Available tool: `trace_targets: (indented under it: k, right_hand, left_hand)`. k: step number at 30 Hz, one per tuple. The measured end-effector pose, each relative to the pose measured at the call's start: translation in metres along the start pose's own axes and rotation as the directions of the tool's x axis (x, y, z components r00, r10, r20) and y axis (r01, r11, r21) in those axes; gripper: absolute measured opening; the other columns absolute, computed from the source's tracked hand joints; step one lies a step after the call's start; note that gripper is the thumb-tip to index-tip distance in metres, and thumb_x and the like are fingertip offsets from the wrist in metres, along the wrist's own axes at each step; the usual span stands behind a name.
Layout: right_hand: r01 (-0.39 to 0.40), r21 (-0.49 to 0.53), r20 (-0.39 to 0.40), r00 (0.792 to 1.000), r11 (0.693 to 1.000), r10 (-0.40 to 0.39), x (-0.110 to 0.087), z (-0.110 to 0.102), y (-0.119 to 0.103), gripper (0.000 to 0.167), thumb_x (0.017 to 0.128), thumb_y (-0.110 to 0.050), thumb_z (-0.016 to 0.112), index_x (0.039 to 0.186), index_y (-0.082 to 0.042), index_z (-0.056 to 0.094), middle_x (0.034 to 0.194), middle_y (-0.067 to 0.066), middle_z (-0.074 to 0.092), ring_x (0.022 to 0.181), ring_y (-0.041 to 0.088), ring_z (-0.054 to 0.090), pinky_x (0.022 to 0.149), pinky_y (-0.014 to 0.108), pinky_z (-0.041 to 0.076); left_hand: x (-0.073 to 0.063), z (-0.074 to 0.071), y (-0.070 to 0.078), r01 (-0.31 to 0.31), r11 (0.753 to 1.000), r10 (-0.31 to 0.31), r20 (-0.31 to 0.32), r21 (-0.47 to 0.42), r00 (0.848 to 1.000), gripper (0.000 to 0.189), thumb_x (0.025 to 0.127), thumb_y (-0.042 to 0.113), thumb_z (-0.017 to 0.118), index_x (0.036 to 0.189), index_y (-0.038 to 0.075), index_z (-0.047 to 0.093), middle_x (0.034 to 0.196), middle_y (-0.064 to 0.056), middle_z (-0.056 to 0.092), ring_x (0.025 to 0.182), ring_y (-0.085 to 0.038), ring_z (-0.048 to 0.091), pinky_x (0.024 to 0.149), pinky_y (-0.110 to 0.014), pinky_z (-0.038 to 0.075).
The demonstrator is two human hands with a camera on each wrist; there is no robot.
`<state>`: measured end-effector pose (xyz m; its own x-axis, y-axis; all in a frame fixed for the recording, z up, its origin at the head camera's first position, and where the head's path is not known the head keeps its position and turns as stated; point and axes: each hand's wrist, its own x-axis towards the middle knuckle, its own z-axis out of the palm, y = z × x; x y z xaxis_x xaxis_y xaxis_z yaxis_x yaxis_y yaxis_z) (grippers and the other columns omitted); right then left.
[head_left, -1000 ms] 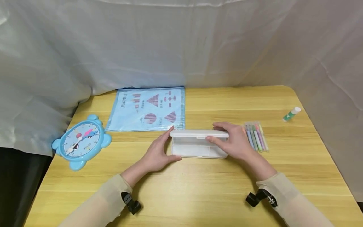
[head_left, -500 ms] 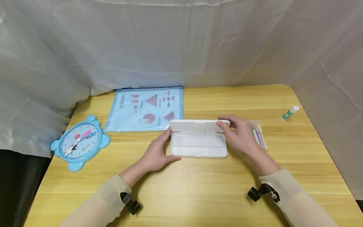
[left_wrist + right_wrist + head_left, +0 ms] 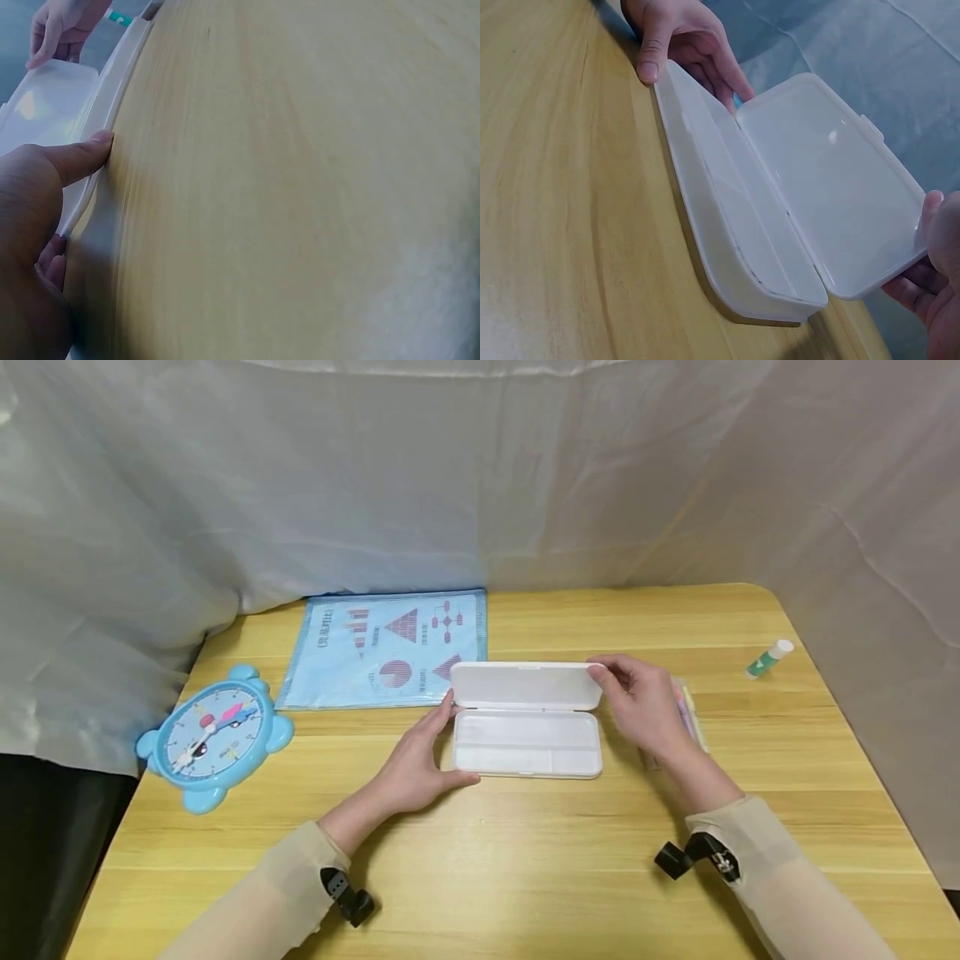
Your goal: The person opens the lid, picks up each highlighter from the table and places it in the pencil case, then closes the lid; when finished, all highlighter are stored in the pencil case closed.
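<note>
A white plastic pencil case (image 3: 527,760) lies on the table with its lid (image 3: 527,685) raised on the back hinge. Inside, a divider splits the bare tray into compartments. My left hand (image 3: 408,768) grips the case's left end, thumb at the front edge and fingers at the back corner. At the lid's right end, my right hand (image 3: 645,706) pinches the edge between thumb and fingers. The right wrist view shows the lid (image 3: 829,187) tilted back from the base (image 3: 727,195). A pack of coloured markers (image 3: 686,710) is partly hidden behind my right hand.
A blue toy clock (image 3: 213,735) lies at the left. Behind the case, a light blue document pouch (image 3: 375,652) printed with charts reaches the back edge. A green and white glue stick (image 3: 769,658) is at the far right. Grey curtain (image 3: 480,477) closes off the back.
My right hand has swung the lid up and back, from nearly lowered to leaning open, moving away and slightly right. My left hand has stayed at the case's left end.
</note>
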<state>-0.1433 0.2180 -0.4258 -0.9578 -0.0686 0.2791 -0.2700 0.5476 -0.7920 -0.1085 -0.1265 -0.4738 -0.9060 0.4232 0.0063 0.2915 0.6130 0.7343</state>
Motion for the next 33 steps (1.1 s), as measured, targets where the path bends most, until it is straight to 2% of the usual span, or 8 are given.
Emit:
trace_targets:
  k: [5, 11, 14, 18, 21, 26, 33]
  right_hand:
    - [-0.043, 0.006, -0.001, 0.999, 0.999, 0.043, 0.004, -0.002, 0.000, 0.027, 0.108, -0.021, 0.066, 0.116, 0.002, 0.078, 0.109, 0.016, 0.078, 0.094, 0.021, 0.070, 0.078, 0.014, 0.050]
    - [-0.043, 0.002, 0.003, 0.999, 0.999, 0.043, 0.008, -0.006, 0.003, 0.024, 0.107, -0.017, 0.066, 0.112, 0.003, 0.078, 0.105, 0.016, 0.078, 0.087, 0.022, 0.067, 0.073, 0.015, 0.049]
    - [-0.039, -0.001, 0.005, 0.999, 0.999, 0.039, 0.008, -0.006, 0.004, 0.023, 0.107, -0.016, 0.066, 0.112, 0.003, 0.079, 0.103, 0.016, 0.078, 0.085, 0.023, 0.067, 0.072, 0.015, 0.048]
    - [-0.025, -0.006, 0.007, 1.000, 1.000, 0.025, 0.010, -0.006, 0.004, 0.023, 0.107, -0.016, 0.066, 0.110, 0.003, 0.079, 0.101, 0.016, 0.078, 0.081, 0.024, 0.065, 0.069, 0.016, 0.047]
    - [-0.018, -0.012, 0.016, 1.000, 1.000, 0.018, 0.010, -0.005, 0.004, 0.023, 0.107, -0.016, 0.066, 0.110, 0.002, 0.079, 0.100, 0.016, 0.078, 0.078, 0.024, 0.063, 0.067, 0.016, 0.046]
    - [-0.018, -0.021, 0.036, 0.999, 1.000, 0.019, 0.010, -0.005, 0.001, 0.023, 0.108, -0.016, 0.066, 0.111, 0.002, 0.079, 0.099, 0.016, 0.078, 0.073, 0.021, 0.059, 0.063, 0.017, 0.045]
    - [-0.011, -0.026, 0.059, 0.998, 1.000, 0.013, 0.010, -0.003, 0.001, 0.023, 0.108, -0.016, 0.066, 0.112, 0.002, 0.079, 0.102, 0.016, 0.078, 0.076, 0.026, 0.064, 0.063, 0.018, 0.046]
  left_hand:
    - [0.002, 0.000, 0.001, -0.023, 1.000, 0.023, 0.016, 0.007, 1.000, 0.130, 0.081, 0.041, 0.095, 0.171, 0.010, 0.007, 0.164, 0.004, 0.044, 0.155, -0.025, 0.031, 0.122, -0.053, 0.028]
    - [0.006, 0.001, 0.004, -0.043, 0.999, 0.042, 0.032, 0.027, 0.999, 0.130, 0.083, 0.042, 0.093, 0.171, 0.010, 0.003, 0.167, 0.001, 0.040, 0.156, -0.025, 0.029, 0.122, -0.051, 0.027]
    - [0.005, 0.001, 0.006, -0.072, 0.995, 0.070, 0.025, 0.073, 0.997, 0.132, 0.084, 0.041, 0.092, 0.171, 0.013, -0.002, 0.171, -0.004, 0.031, 0.156, -0.026, 0.028, 0.122, -0.049, 0.028]
    - [0.003, 0.000, 0.010, -0.110, 0.984, 0.106, 0.032, 0.140, 0.994, 0.130, 0.087, 0.041, 0.089, 0.171, 0.020, -0.008, 0.176, -0.006, 0.012, 0.159, -0.027, 0.021, 0.123, -0.047, 0.025]
    - [0.001, -0.002, 0.013, -0.113, 0.972, 0.103, 0.058, 0.204, 0.993, 0.122, 0.090, 0.046, 0.085, 0.172, 0.023, -0.002, 0.177, -0.007, 0.003, 0.159, -0.030, 0.019, 0.121, -0.048, 0.028]
    - [0.002, -0.009, 0.015, -0.097, 0.938, 0.064, 0.110, 0.333, 0.992, 0.112, 0.091, 0.059, 0.078, 0.172, 0.016, 0.013, 0.177, -0.009, 0.002, 0.157, -0.034, 0.025, 0.119, -0.048, 0.035]
    - [0.002, -0.015, 0.016, -0.095, 0.902, 0.031, 0.157, 0.422, 0.987, 0.114, 0.092, 0.067, 0.072, 0.171, 0.011, 0.012, 0.177, -0.012, 0.001, 0.157, -0.033, 0.026, 0.118, -0.045, 0.037]
